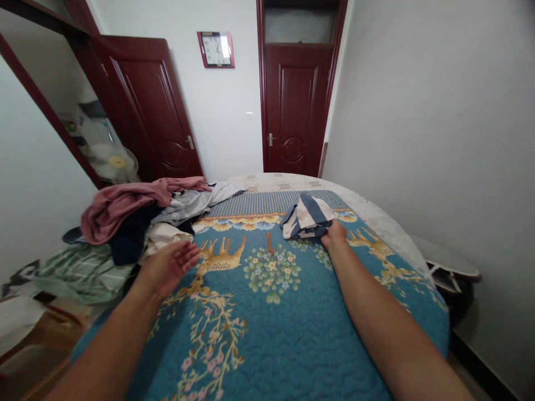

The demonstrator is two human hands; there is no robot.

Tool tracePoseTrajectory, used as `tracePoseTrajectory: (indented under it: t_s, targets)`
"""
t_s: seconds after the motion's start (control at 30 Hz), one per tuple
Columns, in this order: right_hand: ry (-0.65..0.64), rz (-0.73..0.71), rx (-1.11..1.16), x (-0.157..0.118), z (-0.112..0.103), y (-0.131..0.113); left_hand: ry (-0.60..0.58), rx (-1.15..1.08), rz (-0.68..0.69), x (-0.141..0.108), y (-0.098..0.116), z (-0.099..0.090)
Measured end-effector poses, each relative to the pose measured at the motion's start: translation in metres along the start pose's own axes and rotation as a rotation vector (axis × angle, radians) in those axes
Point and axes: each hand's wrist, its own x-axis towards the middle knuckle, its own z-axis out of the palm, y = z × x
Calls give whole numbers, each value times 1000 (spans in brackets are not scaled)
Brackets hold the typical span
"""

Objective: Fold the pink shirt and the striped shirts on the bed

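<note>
A folded garment with wide cream and navy stripes [308, 216] lies toward the far right of the blue quilted cover [288, 340]. My right hand [335, 234] is closed on its near right edge; some fingers are hidden by the cloth. On the other side, my left hand [173, 266] hovers over the cover with fingers stretched and apart, holding nothing. It is nearest to a heap of clothes, where a cream cloth [167, 236], a grey garment [188, 206] and a pink garment [125, 206] lie loosely piled.
A green checked cloth [83, 273] hangs at the heap's near side, by a wooden chair [45, 334]. A pale lace tablecloth [376, 217] shows around the cover's far and right edges. A round stool-like object [451, 264] stands by the right wall. Behind are two red doors and a fan [111, 161].
</note>
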Motion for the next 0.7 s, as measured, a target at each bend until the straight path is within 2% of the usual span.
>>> tracePoseTrajectory:
  t_s: [0.07, 0.13, 0.23, 0.27, 0.33, 0.43, 0.5, 0.6, 0.7]
  targets:
    - [-56, 104, 102, -14, 13, -2, -196, 67, -64, -9, -23, 33]
    - [-183, 274, 236, -33, 26, -6, -321, 135, -93, -13, -46, 65]
    - [-420, 493, 375, -69, 47, -14, -304, 197, -55, -14, -79, 103]
    - [-482, 522, 390, -80, 54, -16, -291, 189, -63, -14, -88, 112]
    - [-563, 519, 400, -100, 64, -19, -338, 136, -96, -15, -104, 122]
    - [-559, 406, 344, -113, 70, -20, -479, 60, -131, -17, -117, 122]
    - [-495, 277, 176, -112, 64, -20, -498, 57, -119, -19, -119, 117]
    - [-390, 66, -243, -101, 37, -22, -487, 104, -26, -19, -118, 111]
    - [-321, -231, -646, -88, -1, -29, -559, 231, 92, -17, -123, 111]
